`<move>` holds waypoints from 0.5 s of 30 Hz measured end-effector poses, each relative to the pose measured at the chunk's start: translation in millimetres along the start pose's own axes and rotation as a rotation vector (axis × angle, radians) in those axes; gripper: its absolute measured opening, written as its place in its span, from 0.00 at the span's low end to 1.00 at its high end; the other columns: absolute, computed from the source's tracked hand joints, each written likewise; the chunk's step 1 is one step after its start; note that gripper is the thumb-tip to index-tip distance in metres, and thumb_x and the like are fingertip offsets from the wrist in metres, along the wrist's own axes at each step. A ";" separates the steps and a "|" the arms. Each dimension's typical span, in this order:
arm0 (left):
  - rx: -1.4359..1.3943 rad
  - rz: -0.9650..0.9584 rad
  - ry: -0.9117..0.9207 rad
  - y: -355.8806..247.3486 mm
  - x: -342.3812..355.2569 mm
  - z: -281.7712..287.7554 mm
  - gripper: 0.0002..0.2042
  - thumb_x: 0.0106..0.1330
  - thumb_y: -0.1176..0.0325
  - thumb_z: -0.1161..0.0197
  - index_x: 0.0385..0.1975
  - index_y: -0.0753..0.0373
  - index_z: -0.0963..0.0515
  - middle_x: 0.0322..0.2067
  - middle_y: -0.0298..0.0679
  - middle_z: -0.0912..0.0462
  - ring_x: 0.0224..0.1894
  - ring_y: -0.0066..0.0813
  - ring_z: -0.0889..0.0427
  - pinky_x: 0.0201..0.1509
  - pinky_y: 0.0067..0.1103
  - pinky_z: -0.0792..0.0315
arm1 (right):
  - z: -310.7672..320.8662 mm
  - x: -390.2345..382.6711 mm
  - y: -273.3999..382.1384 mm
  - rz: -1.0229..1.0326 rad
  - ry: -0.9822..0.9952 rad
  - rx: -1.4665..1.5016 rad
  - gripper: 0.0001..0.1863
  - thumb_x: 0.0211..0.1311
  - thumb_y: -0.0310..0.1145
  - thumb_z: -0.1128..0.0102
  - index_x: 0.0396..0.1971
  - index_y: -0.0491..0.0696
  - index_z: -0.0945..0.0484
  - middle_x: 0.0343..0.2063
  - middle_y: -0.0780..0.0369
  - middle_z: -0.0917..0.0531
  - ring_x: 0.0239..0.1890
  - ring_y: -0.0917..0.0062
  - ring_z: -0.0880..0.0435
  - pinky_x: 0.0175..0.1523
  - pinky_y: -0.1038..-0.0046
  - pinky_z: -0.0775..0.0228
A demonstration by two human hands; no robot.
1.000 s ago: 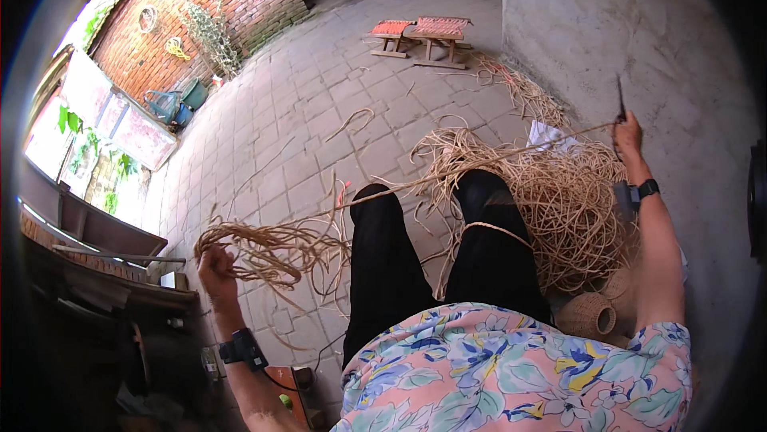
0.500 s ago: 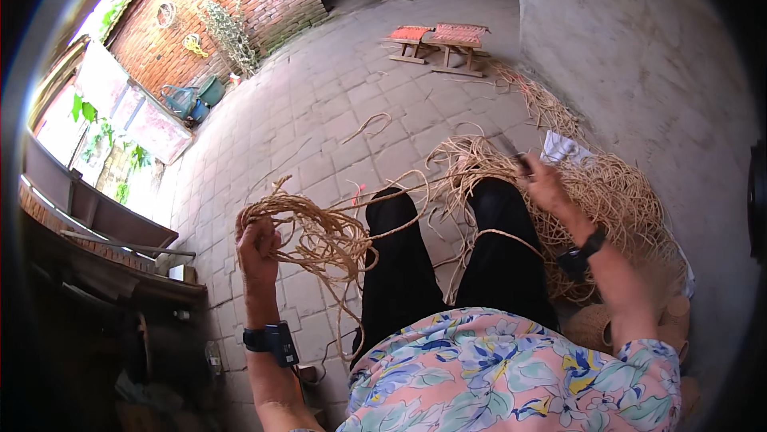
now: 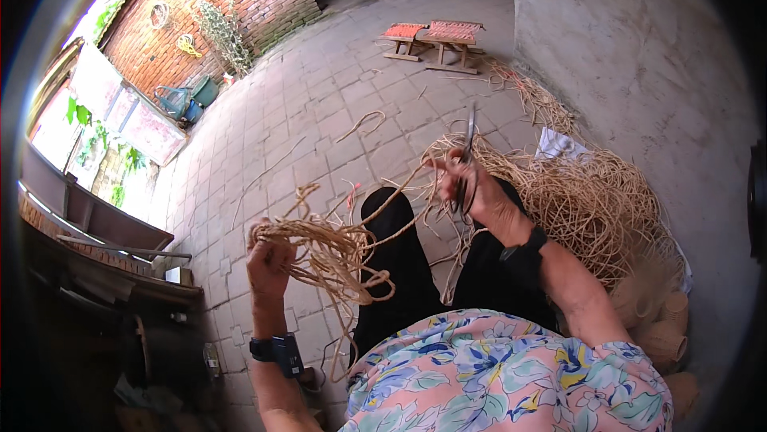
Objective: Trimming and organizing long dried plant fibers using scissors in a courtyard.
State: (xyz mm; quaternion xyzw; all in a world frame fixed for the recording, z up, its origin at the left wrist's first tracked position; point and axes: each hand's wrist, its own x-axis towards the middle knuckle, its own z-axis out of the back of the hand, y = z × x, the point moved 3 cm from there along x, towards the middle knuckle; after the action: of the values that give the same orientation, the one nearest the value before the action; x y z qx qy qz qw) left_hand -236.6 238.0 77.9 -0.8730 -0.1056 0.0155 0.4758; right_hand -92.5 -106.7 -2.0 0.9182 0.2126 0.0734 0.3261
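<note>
My left hand is closed around a looped bundle of tan straw rope, whose loops hang toward my left knee. A strand of it runs across to the right, toward my other hand. Over my right knee, my right hand holds a pair of scissors, blades pointing up and away from me. Its thumb and index fingertips are at the rope strand; whether they pinch it I cannot tell. A large tangled heap of the same rope lies to the right of my legs.
A white sheet rests on the heap's far side. Woven straw pieces stand at lower right beside a grey wall. Two folding stools are farther off on the paved floor, where loose rope bits lie.
My right hand has moved left with the scissors, from the heap to the rope strand over my right knee. My left hand has shifted slightly right and down, still holding the bundle.
</note>
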 end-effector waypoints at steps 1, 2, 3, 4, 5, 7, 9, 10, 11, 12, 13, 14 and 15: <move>0.002 -0.001 -0.002 2.5 -0.3 1.9 0.07 0.64 0.75 0.51 0.40 0.58 0.30 0.15 0.26 0.39 0.12 0.11 0.47 0.17 0.14 0.43 | -1.8 3.3 7.9 -0.001 0.002 0.002 0.14 0.60 0.32 0.42 0.44 0.53 0.34 0.43 0.52 0.20 0.24 0.77 0.21 0.28 0.73 0.27; 0.026 0.010 0.087 5.6 -1.0 -0.3 0.07 0.63 0.75 0.51 0.40 0.59 0.30 0.15 0.26 0.39 0.12 0.12 0.47 0.17 0.14 0.44 | -1.4 6.1 17.7 0.058 0.026 0.064 0.13 0.60 0.32 0.41 0.43 0.53 0.32 0.41 0.53 0.19 0.24 0.77 0.22 0.28 0.74 0.28; 0.048 0.024 0.179 9.7 -1.1 -3.9 0.07 0.63 0.75 0.51 0.39 0.60 0.30 0.15 0.26 0.39 0.11 0.12 0.48 0.16 0.14 0.45 | 0.2 5.8 27.5 0.119 0.045 0.124 0.12 0.61 0.31 0.41 0.42 0.53 0.31 0.39 0.54 0.18 0.24 0.78 0.22 0.28 0.75 0.29; 0.079 0.035 0.168 13.0 -1.2 -6.4 0.07 0.62 0.75 0.50 0.39 0.61 0.31 0.15 0.26 0.40 0.11 0.12 0.49 0.16 0.14 0.45 | 1.0 3.3 35.2 0.148 0.084 0.149 0.09 0.61 0.29 0.42 0.40 0.53 0.29 0.39 0.53 0.18 0.22 0.79 0.23 0.26 0.77 0.29; 0.077 0.038 0.171 13.6 -1.0 -6.1 0.07 0.62 0.75 0.50 0.39 0.61 0.31 0.15 0.26 0.40 0.11 0.12 0.49 0.16 0.14 0.45 | 3.7 -3.2 43.3 0.150 0.081 0.148 0.09 0.61 0.29 0.42 0.40 0.53 0.29 0.39 0.53 0.18 0.22 0.79 0.23 0.26 0.77 0.29; 0.116 0.107 0.191 16.2 0.7 -12.2 0.07 0.60 0.75 0.50 0.38 0.61 0.31 0.15 0.25 0.41 0.12 0.11 0.48 0.17 0.13 0.46 | -0.8 -26.1 74.1 0.200 0.041 0.040 0.09 0.60 0.28 0.43 0.39 0.51 0.29 0.37 0.53 0.18 0.21 0.80 0.23 0.23 0.79 0.30; 0.148 0.100 0.124 14.1 -8.5 -4.4 0.07 0.60 0.74 0.49 0.38 0.61 0.31 0.15 0.25 0.40 0.12 0.11 0.48 0.17 0.13 0.46 | -12.2 -27.1 69.0 0.214 0.006 0.015 0.08 0.60 0.28 0.43 0.38 0.51 0.29 0.35 0.54 0.19 0.20 0.82 0.24 0.22 0.81 0.30; 0.160 0.098 0.090 15.2 -8.8 -4.7 0.07 0.60 0.73 0.48 0.38 0.61 0.31 0.15 0.25 0.40 0.12 0.11 0.48 0.17 0.13 0.47 | -16.2 -29.9 70.4 0.176 -0.005 0.001 0.08 0.60 0.27 0.44 0.39 0.51 0.30 0.36 0.53 0.19 0.20 0.82 0.24 0.22 0.80 0.30; 0.154 0.102 0.100 16.9 -9.9 -4.5 0.07 0.60 0.73 0.48 0.38 0.61 0.31 0.15 0.25 0.40 0.12 0.11 0.48 0.17 0.13 0.47 | -17.8 -32.8 71.3 0.137 -0.016 -0.013 0.09 0.59 0.26 0.45 0.39 0.51 0.31 0.36 0.53 0.19 0.20 0.83 0.23 0.22 0.80 0.30; 0.156 0.103 0.106 19.0 -10.7 -5.4 0.07 0.60 0.73 0.48 0.38 0.60 0.31 0.15 0.25 0.39 0.13 0.11 0.48 0.18 0.13 0.47 | -14.1 -35.5 70.5 0.137 -0.011 -0.105 0.11 0.58 0.24 0.48 0.41 0.51 0.34 0.41 0.52 0.20 0.21 0.84 0.23 0.22 0.82 0.31; 0.158 0.103 0.109 20.6 -10.2 -7.2 0.07 0.60 0.72 0.47 0.38 0.60 0.31 0.16 0.25 0.39 0.13 0.11 0.47 0.18 0.13 0.47 | -8.7 -35.3 67.8 0.143 -0.016 -0.107 0.11 0.58 0.24 0.48 0.41 0.51 0.34 0.41 0.52 0.20 0.21 0.84 0.23 0.22 0.82 0.31; 0.184 0.089 0.100 21.3 -10.5 -9.5 0.07 0.60 0.70 0.46 0.37 0.60 0.31 0.16 0.25 0.38 0.14 0.11 0.47 0.19 0.13 0.46 | -3.7 -32.7 63.6 0.185 0.002 -0.324 0.11 0.59 0.23 0.50 0.41 0.51 0.34 0.42 0.53 0.21 0.21 0.85 0.24 0.23 0.83 0.31; 0.182 0.095 0.105 22.4 -10.1 -10.1 0.07 0.60 0.70 0.46 0.37 0.60 0.31 0.16 0.25 0.38 0.14 0.11 0.47 0.19 0.13 0.46 | 3.4 -31.1 58.2 0.225 0.015 -0.539 0.12 0.59 0.23 0.52 0.42 0.51 0.35 0.43 0.54 0.21 0.21 0.86 0.24 0.23 0.84 0.32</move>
State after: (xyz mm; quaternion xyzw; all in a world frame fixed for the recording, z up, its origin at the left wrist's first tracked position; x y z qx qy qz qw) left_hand -241.3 215.8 64.0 -0.8298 -0.0373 0.0020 0.5568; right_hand -99.6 -162.8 32.1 0.8156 0.0849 0.1698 0.5466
